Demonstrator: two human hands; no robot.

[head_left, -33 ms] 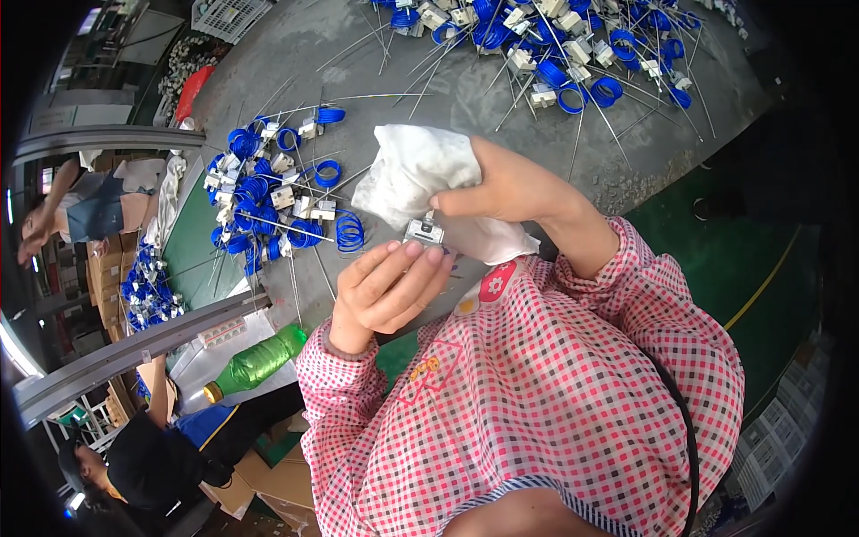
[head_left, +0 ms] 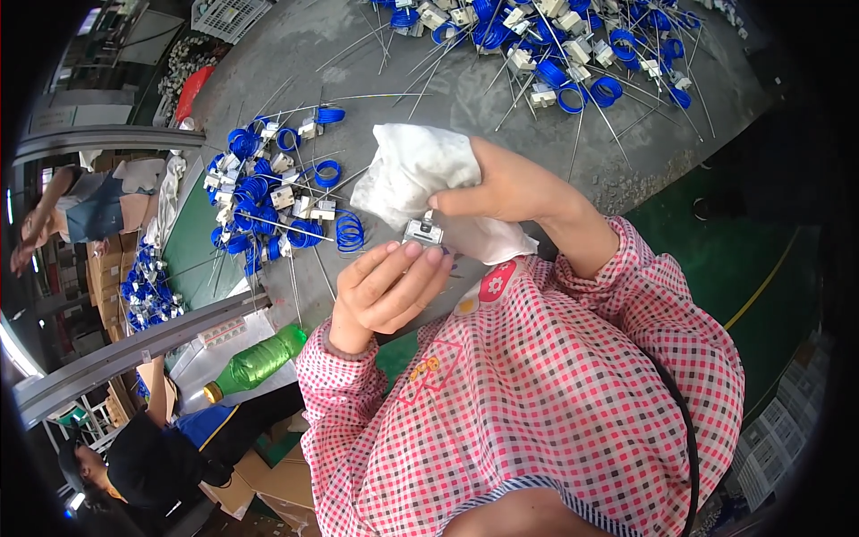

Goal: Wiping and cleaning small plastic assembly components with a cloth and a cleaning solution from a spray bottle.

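Note:
Between the fingertips of my left hand (head_left: 390, 288) is a small capillary thermostat (head_left: 424, 232), its silver metal face turned up. The fingers are closed on its near side, and its underside is hidden. My right hand (head_left: 492, 186) grips a crumpled white cloth (head_left: 413, 172), with the thumb on top next to the thermostat's small metal tab. Part of the cloth hangs below the right wrist. Just left of my hands lies a heap of similar thermostats (head_left: 282, 197) with cream bodies, blue coils and thin metal rods.
A larger heap of the same parts (head_left: 537, 63) covers the far side of the grey table (head_left: 358, 80). A green bottle with a yellow cap (head_left: 259, 362) lies at lower left. Two other people (head_left: 143, 461) are at the left. A white crate (head_left: 228, 18) stands far left.
My hands, the thermostat and the cloth stay almost exactly in place. At the far left, another person's hand has shifted slightly.

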